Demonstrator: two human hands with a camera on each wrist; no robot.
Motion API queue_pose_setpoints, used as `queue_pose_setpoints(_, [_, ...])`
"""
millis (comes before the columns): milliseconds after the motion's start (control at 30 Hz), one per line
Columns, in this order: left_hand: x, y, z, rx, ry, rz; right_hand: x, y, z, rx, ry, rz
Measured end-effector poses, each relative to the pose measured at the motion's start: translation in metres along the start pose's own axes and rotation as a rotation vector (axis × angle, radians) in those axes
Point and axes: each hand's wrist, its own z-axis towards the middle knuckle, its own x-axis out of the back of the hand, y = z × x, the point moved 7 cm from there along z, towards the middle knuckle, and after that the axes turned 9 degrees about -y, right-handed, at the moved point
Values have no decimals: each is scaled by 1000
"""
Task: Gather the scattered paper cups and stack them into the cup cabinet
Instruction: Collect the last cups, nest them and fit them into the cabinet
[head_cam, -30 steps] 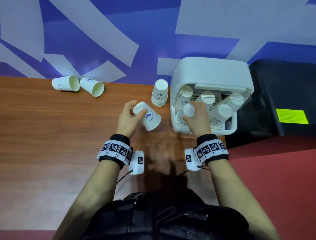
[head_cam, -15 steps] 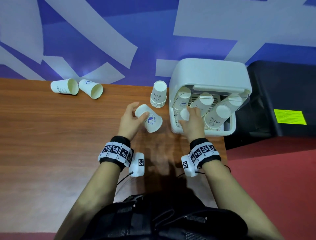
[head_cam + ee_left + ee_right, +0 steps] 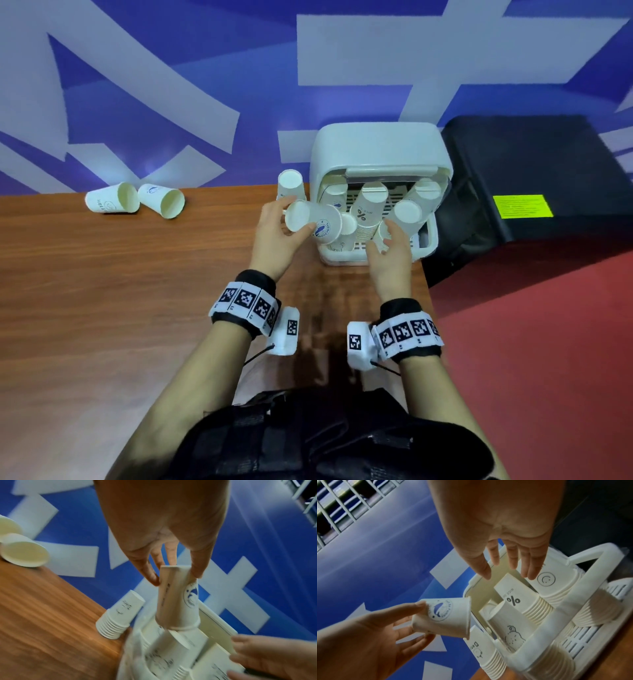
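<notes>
Here the left hand (image 3: 274, 236) pinches a cup (image 3: 317, 221) by its base, thumb on one side and fingers on the other, so the cup lies tipped on its side with its mouth towards the cabinet (image 3: 378, 154). The mouth hangs just over the top of a stack (image 3: 173, 649) in the cabinet's left front slot; I cannot tell whether they touch. The right hand (image 3: 388, 251) is spread, fingers (image 3: 529, 566) straight and holding nothing, at the cabinet's front edge just beside the stacks. Inside, several stacks lean base-up in their slots, one marked with a percent sign (image 3: 512, 599). Just left of the cabinet a loose stack (image 3: 291, 185) stands upside down on the table (image 3: 120, 291). Farther left, by the wall, two cups (image 3: 135, 202) lie on their sides, touching, well apart from both hands.
</notes>
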Motion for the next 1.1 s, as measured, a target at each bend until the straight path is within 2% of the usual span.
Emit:
queue_pose_setpoints(100, [-22,16,3,-77,7,66,18,2,-6,14,64,52])
queue_pose_setpoints(233, [-44,28,9,-132,13,289,35,9,-7,-20,95,104])
queue_pose_setpoints(367, [-57,35,12,-280,9,472,42,13,-7,-15,126,117])
queue_pose_setpoints(500, [-66,31,17,-411,24,604,39,16,-5,-17,117,110])
queue_pose_setpoints(600, [-71,28,23,-456,22,660,34,19,-1,-28,95,120])
queue_pose_setpoints(967, [-77,7,45,-448,23,670,7,20,13,2,-6,66])
queue_pose_setpoints(1100, [-74,-8,44,-407,75,539,4,25,17,11,-20,51])
